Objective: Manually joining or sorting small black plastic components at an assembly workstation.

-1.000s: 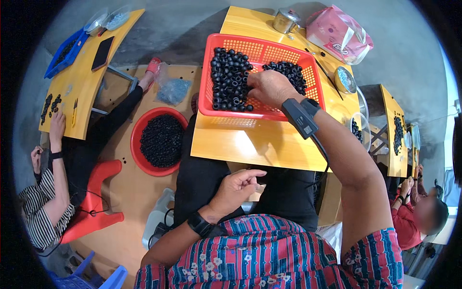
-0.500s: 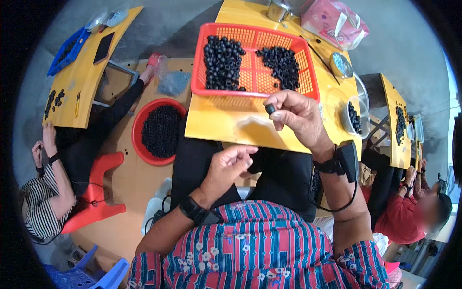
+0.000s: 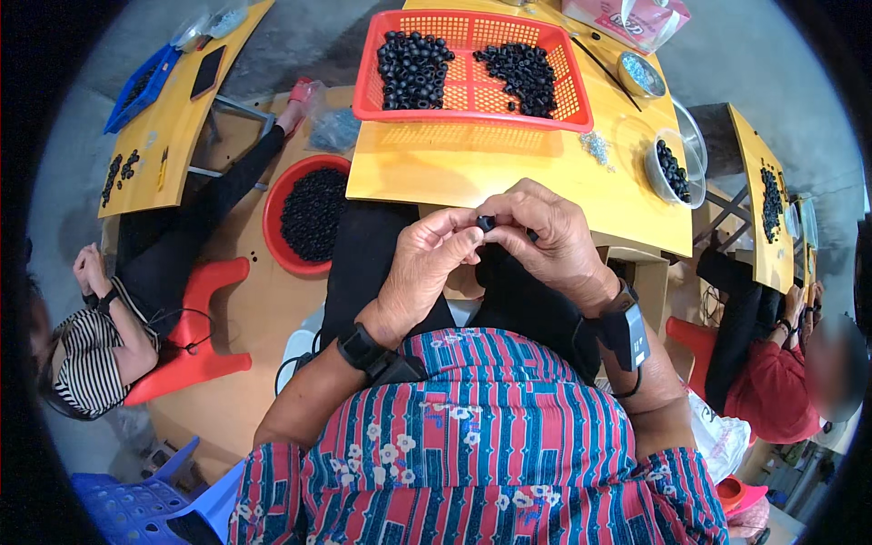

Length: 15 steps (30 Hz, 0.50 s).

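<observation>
Both hands meet just off the near edge of the yellow table point(image 3: 413, 168), above my lap. Between their fingertips is a small black round part point(image 3: 486, 222), pinched from both sides. My left hand point(image 3: 420, 263) is closed on its left side with thumb and forefinger. From the other side my right hand point(image 3: 554, 238) grips it too; a dark spot shows under its fingers, too small to name. Beyond them on the table stands a red mesh basket point(image 3: 472, 116) holding two heaps of black parts, larger rounded ones point(image 3: 413, 68) left and smaller ones point(image 3: 522, 77) right.
A clear tub point(image 3: 656, 177) of black parts and a metal bowl point(image 3: 640, 74) of pale bits stand at the table's right. A red basin point(image 3: 272, 213) full of black parts is on the floor at left. Other people sit at yellow tables on both sides.
My right hand has come down and left from near the basket with the black part. My left hand has risen to meet it and now pinches the part too. The view has shifted.
</observation>
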{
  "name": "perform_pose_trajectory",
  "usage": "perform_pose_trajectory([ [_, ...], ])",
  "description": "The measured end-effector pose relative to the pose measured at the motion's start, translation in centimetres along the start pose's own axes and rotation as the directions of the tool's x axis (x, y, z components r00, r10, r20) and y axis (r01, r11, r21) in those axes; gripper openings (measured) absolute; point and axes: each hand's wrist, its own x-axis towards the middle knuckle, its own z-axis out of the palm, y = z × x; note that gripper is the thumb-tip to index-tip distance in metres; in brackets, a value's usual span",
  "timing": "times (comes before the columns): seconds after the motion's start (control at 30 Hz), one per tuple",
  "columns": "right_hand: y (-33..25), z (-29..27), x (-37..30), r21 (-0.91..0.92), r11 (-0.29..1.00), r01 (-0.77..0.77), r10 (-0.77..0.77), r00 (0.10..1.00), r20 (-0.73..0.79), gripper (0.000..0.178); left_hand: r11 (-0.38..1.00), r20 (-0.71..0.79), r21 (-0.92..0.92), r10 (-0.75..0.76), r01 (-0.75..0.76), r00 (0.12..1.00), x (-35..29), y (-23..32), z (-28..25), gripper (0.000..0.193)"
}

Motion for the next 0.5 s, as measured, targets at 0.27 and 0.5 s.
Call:
perform_pose_trajectory([
  [0.27,0.4,0.0,-0.4,0.056,0.998,-0.016,0.017,1.000,-0.020,0.023,0.995,-0.026,0.099,-0.021,0.023,0.999,-0.2,0.6,0.5,0.025],
  [0.5,0.8,-0.5,-0.3,0.129,0.991,-0.016,0.009,0.998,0.058,0.026,0.974,0.052,0.224,-0.045,0.032,0.998,0.3,0.8,0.1,0.029],
])
